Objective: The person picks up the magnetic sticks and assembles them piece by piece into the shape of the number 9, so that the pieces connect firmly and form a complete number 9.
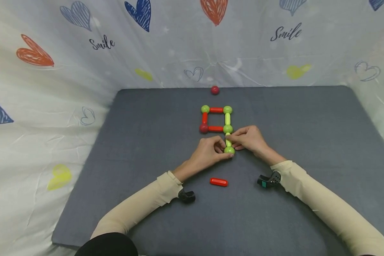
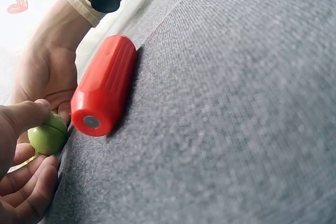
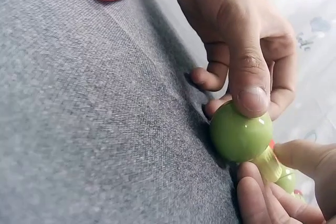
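My left hand (image 1: 208, 151) pinches a green ball (image 3: 241, 132) between thumb and fingers. From that ball a yellow-green rod (image 1: 228, 140) runs up to another green ball (image 1: 228, 129), and my right hand (image 1: 250, 139) pinches this rod. Above it stands a square frame: two more green balls at its far corners, a dark red ball (image 1: 203, 128) at the near left, joined by three red rods and a yellow-green rod (image 1: 227, 119). Closer to me, a loose red rod (image 2: 105, 85) with a metal disc in its end lies on the cloth.
A single red ball (image 1: 215, 90) lies at the far edge of the grey cloth-covered table (image 1: 153, 121). Behind it hangs a white curtain (image 1: 179, 42) printed with hearts and words. Black wrist cameras sit on both sleeves.
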`<state>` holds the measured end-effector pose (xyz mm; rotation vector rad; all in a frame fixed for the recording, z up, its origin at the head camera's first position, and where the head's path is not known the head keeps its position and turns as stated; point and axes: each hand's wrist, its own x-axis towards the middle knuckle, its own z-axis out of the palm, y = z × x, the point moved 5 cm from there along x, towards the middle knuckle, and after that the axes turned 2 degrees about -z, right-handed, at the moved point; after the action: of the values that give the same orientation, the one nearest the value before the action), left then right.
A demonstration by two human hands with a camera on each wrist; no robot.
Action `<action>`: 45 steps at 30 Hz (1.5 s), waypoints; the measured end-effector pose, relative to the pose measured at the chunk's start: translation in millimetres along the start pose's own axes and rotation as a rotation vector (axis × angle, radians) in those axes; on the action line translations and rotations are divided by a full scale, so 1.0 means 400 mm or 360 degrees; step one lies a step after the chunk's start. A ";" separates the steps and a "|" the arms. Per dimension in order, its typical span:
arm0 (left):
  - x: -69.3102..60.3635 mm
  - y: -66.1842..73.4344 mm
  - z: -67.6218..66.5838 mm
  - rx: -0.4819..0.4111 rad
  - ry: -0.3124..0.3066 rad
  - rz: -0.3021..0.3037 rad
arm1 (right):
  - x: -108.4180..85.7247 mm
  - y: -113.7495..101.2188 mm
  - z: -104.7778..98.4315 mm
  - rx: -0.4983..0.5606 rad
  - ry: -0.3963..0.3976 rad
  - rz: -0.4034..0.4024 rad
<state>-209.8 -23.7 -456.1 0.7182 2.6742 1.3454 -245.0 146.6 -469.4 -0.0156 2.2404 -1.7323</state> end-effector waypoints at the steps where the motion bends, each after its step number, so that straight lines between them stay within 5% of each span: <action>1: 0.000 -0.001 0.000 -0.0007 -0.0001 0.0001 | -0.005 0.000 0.001 0.0000 -0.0009 -0.0017; 17: 0.001 -0.011 -0.005 -0.0049 -0.0044 0.0081 | -0.115 -0.011 0.003 -0.0262 -0.0200 -0.0600; 25: -0.013 -0.020 -0.014 -0.0191 -0.0199 -0.0063 | -0.144 -0.027 0.025 -0.0603 -0.0050 -0.0896; 32: -0.052 -0.027 -0.042 -0.0169 -0.0336 -0.0004 | -0.143 -0.032 0.031 -0.0659 0.0016 -0.0993; 35: -0.079 -0.009 -0.043 -0.0060 -0.0496 0.0118 | -0.142 -0.033 0.030 -0.0657 0.0030 -0.0999; 40: -0.129 0.047 -0.031 0.0383 -0.0726 0.0381 | -0.142 -0.033 0.029 -0.0645 0.0038 -0.0991; 45: -0.155 0.064 -0.020 0.0634 -0.0824 0.0428 | -0.143 -0.032 0.032 -0.0639 0.0038 -0.0981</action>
<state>-147.1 -43.4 -440.6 1.2952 2.4787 0.5342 -189.4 142.2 -446.8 -0.8555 2.7497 -1.4814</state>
